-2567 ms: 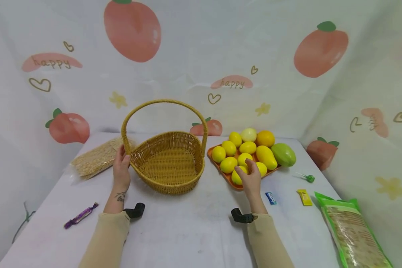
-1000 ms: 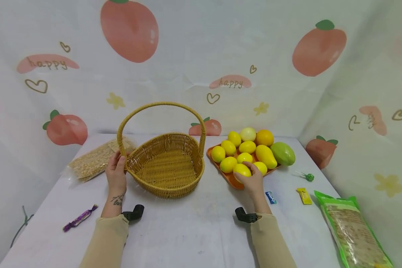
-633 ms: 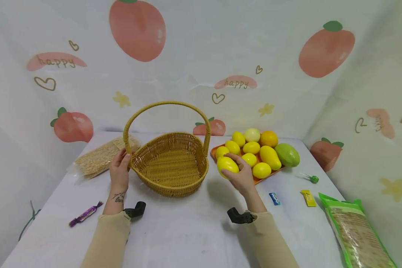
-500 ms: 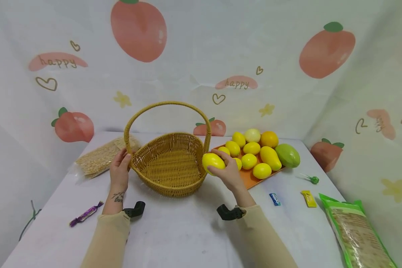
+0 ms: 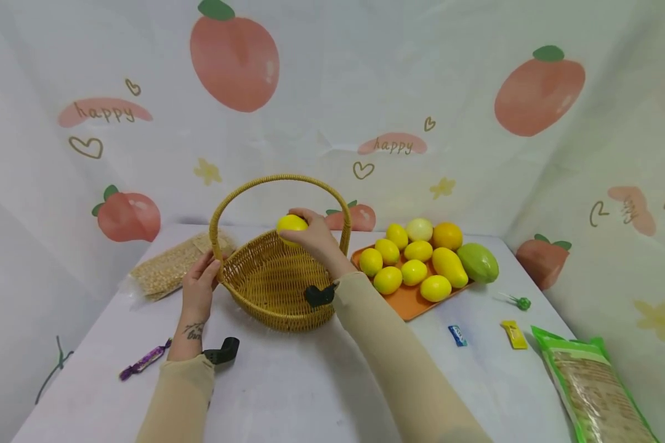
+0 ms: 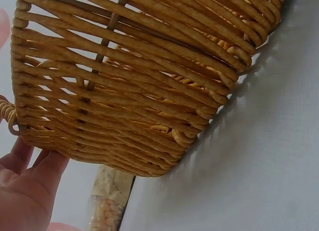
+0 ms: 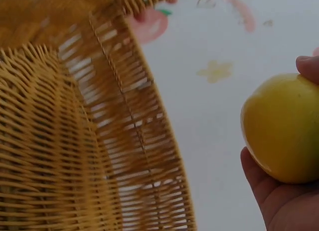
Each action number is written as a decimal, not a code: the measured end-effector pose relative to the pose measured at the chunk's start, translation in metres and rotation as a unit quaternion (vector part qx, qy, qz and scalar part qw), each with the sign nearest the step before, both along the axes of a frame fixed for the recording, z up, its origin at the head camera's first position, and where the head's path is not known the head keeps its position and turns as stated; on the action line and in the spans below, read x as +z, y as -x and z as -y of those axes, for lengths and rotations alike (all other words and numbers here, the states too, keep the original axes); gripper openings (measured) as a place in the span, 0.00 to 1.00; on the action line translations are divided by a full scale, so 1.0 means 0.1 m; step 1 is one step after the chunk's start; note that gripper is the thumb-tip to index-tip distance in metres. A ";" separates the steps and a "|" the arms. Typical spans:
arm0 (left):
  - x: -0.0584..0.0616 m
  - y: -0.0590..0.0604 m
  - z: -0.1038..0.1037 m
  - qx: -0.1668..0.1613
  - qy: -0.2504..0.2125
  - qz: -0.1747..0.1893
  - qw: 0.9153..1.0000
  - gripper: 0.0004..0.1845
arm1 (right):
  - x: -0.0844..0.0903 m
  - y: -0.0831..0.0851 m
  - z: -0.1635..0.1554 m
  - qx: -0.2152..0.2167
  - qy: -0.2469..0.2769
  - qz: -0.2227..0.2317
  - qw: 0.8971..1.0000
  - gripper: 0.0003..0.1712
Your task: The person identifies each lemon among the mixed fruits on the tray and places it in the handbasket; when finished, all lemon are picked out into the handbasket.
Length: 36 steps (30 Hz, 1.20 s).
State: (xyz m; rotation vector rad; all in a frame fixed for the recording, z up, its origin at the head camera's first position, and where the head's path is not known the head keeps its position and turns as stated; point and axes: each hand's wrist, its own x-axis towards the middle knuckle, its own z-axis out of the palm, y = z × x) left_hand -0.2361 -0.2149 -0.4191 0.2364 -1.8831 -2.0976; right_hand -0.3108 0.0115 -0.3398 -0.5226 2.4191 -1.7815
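My left hand grips the left end of a brown wicker basket, where the tall handle joins the rim. In the left wrist view its fingers sit at the edge of the woven wall. My right hand holds a yellow lemon between thumb and fingers. The lemon is up under the handle's arch, above the back part of the basket in the head view. From the right wrist, the lemon appears at the right, apart from the basket wall. No items show inside the basket; my right forearm hides part of it.
An orange tray right of the basket carries several lemons, a mango, an orange and other fruit; a green fruit sits at its edge. Candies, a green lollipop and a green-edged bag lie farther right. Behind my left hand lies a clear packet.
My right hand took the front lemon from the tray, lifted it and carried it left over the basket. My left hand stays at the basket's left end.
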 end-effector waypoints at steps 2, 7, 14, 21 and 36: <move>-0.01 0.00 0.00 -0.001 -0.002 0.001 1.000 0.25 | 0.01 0.06 0.05 -0.001 0.002 0.006 1.000 0.34; -0.02 0.01 -0.01 -0.006 0.004 -0.002 1.000 0.26 | -0.02 0.14 0.07 -0.005 0.012 0.008 1.000 0.33; 0.00 0.04 -0.05 -0.011 -0.011 -0.012 1.000 0.26 | -0.10 0.17 0.03 -0.017 -0.006 0.022 1.000 0.34; -0.01 0.04 -0.05 -0.014 -0.004 -0.012 1.000 0.26 | -0.16 0.12 -0.06 -0.007 -0.008 0.034 0.999 0.35; -0.03 -0.01 0.01 -0.010 -0.016 0.007 1.000 0.27 | -0.14 -0.52 -0.95 0.054 0.115 0.014 0.992 0.30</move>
